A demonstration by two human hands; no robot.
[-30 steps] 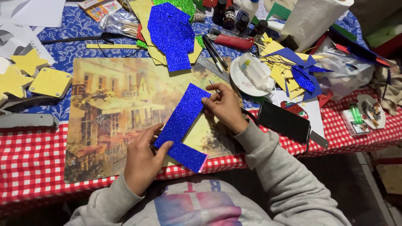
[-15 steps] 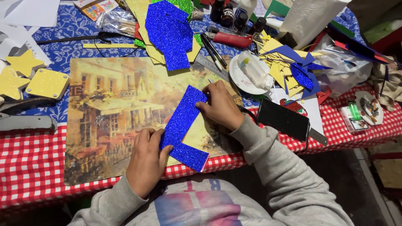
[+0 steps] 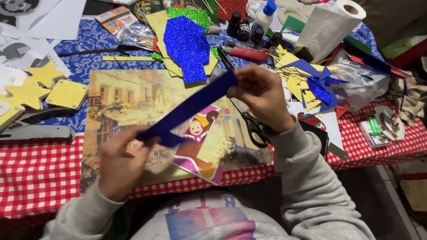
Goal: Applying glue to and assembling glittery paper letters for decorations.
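Both hands hold a blue foam sheet [image 3: 191, 109] up off the table, seen nearly edge-on. My left hand [image 3: 122, 162] grips its lower left end, and my right hand [image 3: 262, 95] pinches its upper right end. Under the sheet lies a cartoon picture cutout [image 3: 198, 146] of a small figure in pink, resting on a large yellowish street-scene print [image 3: 115, 111]. Black-handled scissors [image 3: 251, 124] lie just below my right hand.
A blue glitter foam shape [image 3: 187, 42] on yellow and green sheets lies at the back. Yellow glitter stars [image 3: 31, 89] sit far left, blue and yellow scraps [image 3: 307, 80] right, a paper towel roll [image 3: 329, 26] back right, a black phone [image 3: 318, 135] near my right forearm.
The blue sheet lay flat on the print under both hands; now both hands have lifted and tilted it, uncovering the cartoon cutout beneath.
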